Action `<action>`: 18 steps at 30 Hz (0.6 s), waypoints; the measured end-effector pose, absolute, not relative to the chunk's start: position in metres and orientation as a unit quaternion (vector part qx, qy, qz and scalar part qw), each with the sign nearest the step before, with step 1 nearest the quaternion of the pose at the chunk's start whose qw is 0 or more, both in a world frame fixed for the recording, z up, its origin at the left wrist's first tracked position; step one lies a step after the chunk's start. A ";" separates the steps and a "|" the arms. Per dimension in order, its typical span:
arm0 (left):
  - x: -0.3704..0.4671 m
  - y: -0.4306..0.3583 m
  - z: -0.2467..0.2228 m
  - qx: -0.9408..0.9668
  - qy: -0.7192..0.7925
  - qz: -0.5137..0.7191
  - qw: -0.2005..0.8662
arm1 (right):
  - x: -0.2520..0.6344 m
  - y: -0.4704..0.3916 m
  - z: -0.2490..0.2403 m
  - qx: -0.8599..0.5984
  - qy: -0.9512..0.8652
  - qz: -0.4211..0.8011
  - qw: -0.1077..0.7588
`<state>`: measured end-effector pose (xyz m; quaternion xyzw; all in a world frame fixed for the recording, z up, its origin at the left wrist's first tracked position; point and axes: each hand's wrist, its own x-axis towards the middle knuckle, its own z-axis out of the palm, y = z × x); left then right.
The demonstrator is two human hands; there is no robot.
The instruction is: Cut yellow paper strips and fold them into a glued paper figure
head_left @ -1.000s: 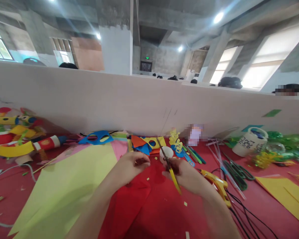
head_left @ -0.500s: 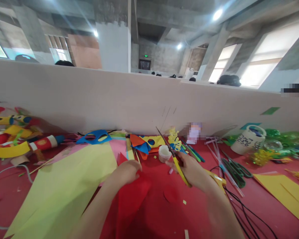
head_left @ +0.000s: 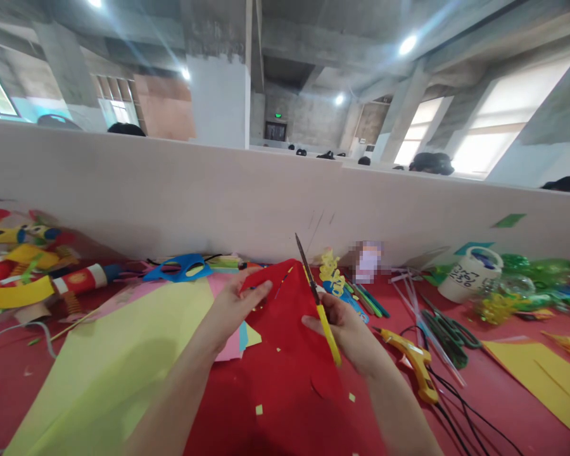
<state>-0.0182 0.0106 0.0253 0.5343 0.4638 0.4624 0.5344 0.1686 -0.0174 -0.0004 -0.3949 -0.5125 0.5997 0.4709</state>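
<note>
- While the left hand (head_left: 240,307) pinches the red sheet (head_left: 287,316) on its 9-o'clock side, the right hand (head_left: 344,326) grips yellow-handled scissors (head_left: 325,326), blades toward 11, thumb over the sheet.
- Red sheet: centre; slit-like gap visible near its top. Cutting seems part-done; most remains whole.
- Glue gun (head_left: 417,362): 4 o'clock, lying unheld.
- Blue mask (head_left: 178,268): 10 o'clock, eyeholes made.

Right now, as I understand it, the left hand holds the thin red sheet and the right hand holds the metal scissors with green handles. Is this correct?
The handle colour is wrong: in the head view, the right hand holds yellow-handled metal scissors. The left hand does hold the thin red sheet.
</note>
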 end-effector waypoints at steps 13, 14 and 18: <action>-0.019 0.009 0.028 0.495 0.445 0.503 0.551 | 0.166 -0.015 0.001 -0.360 -0.458 0.505 0.637; -0.020 0.011 0.028 0.467 0.439 0.540 0.545 | 0.168 -0.015 0.002 -0.351 -0.462 0.496 0.647; -0.025 0.018 0.026 0.371 0.436 0.658 0.489 | 0.178 -0.016 0.003 -0.375 -0.462 0.441 0.672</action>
